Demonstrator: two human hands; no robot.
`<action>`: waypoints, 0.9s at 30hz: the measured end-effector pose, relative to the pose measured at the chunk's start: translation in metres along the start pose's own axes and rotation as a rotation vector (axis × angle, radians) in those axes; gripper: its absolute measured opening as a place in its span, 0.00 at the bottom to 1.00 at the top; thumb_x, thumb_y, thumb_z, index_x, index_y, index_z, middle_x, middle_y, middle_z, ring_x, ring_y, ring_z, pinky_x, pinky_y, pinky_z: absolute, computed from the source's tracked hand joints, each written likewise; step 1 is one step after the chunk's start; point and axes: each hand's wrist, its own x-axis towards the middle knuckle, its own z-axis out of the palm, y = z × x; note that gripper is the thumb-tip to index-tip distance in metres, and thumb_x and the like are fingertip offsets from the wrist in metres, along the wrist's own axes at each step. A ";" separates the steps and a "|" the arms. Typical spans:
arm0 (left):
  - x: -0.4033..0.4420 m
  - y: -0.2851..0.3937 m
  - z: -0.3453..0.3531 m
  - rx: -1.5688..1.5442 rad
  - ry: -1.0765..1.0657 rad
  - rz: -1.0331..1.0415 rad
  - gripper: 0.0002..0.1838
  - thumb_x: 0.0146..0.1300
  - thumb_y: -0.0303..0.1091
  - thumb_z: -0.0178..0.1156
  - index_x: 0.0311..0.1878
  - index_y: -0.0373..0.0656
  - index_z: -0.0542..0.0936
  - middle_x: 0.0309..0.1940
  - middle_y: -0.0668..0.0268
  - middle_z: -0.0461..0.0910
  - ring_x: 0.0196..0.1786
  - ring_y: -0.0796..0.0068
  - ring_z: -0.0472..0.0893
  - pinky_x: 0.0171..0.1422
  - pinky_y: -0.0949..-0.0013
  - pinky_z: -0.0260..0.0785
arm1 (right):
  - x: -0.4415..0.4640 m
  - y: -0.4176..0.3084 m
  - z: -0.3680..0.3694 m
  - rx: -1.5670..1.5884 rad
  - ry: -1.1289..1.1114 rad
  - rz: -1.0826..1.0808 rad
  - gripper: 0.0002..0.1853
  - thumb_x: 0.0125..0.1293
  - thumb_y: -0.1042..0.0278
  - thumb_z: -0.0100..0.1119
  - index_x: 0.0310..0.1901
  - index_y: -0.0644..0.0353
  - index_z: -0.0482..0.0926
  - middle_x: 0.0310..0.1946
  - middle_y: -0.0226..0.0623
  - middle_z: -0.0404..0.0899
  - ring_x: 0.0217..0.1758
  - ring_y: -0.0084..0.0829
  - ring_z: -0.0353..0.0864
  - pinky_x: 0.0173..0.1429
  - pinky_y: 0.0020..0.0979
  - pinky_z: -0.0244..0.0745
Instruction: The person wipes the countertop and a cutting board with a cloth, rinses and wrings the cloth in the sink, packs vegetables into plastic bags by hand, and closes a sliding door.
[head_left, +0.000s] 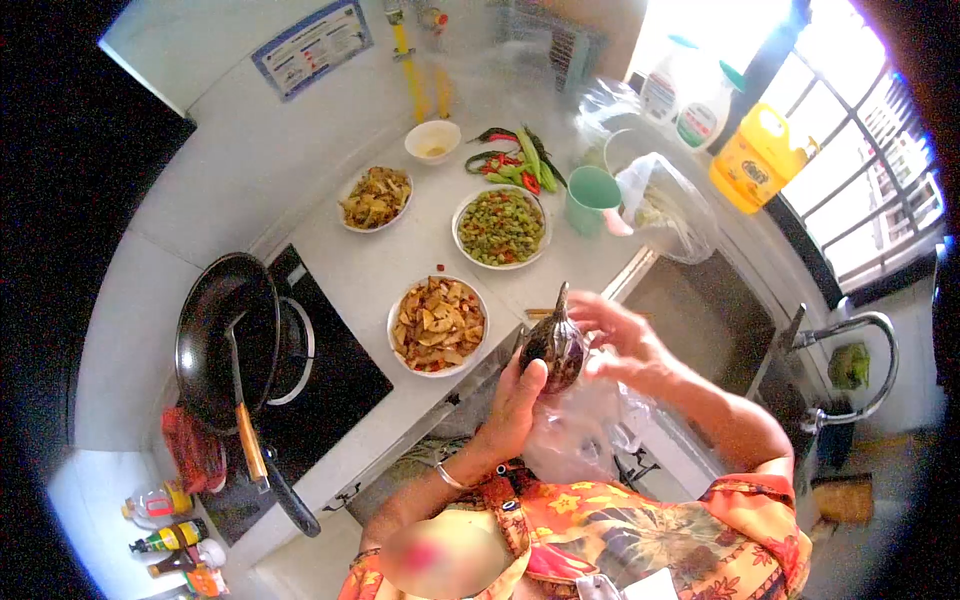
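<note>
My left hand [512, 405] is closed around a dark purple eggplant [555, 355], its thumb across the front. The eggplant is held upright, stem on top, in front of my body near the counter edge. My right hand [622, 338] is just to the right of it, with fingers apart and curved toward the eggplant; whether the fingertips touch it I cannot tell. Beneath both hands hangs a clear plastic bag [575, 435], partly hidden by my left hand and the eggplant. A pair of chopsticks [538, 313] lies on the counter behind the eggplant.
On the counter stand a plate of sliced food [438, 325], a plate of chopped green vegetables [500, 228], peppers [525, 160] and a green cup [590, 200]. A wok [225, 340] with a spatula is on the stove at left; the sink [690, 320] is at right.
</note>
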 end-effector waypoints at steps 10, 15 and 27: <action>-0.014 0.001 -0.001 0.051 -0.125 -0.053 0.23 0.60 0.52 0.55 0.40 0.38 0.67 0.33 0.71 0.69 0.36 0.84 0.66 0.42 0.77 0.63 | 0.010 -0.087 -0.028 -1.358 -0.510 -0.456 0.23 0.55 0.66 0.55 0.54 0.60 0.68 0.47 0.36 0.72 0.47 0.33 0.73 0.50 0.35 0.67; -0.011 0.001 -0.004 0.066 -0.089 -0.046 0.19 0.59 0.48 0.55 0.36 0.40 0.66 0.30 0.72 0.68 0.33 0.85 0.65 0.37 0.76 0.62 | 0.017 -0.081 -0.026 -1.432 -0.543 -0.602 0.14 0.55 0.65 0.53 0.43 0.58 0.71 0.29 0.29 0.70 0.36 0.26 0.73 0.42 0.30 0.68; -0.008 0.012 0.000 0.187 0.035 -0.001 0.15 0.57 0.41 0.54 0.34 0.39 0.66 0.26 0.69 0.68 0.31 0.81 0.65 0.37 0.73 0.63 | 0.021 -0.075 -0.025 -1.475 -0.646 -0.649 0.06 0.53 0.65 0.52 0.28 0.57 0.69 0.22 0.29 0.67 0.28 0.29 0.73 0.36 0.31 0.68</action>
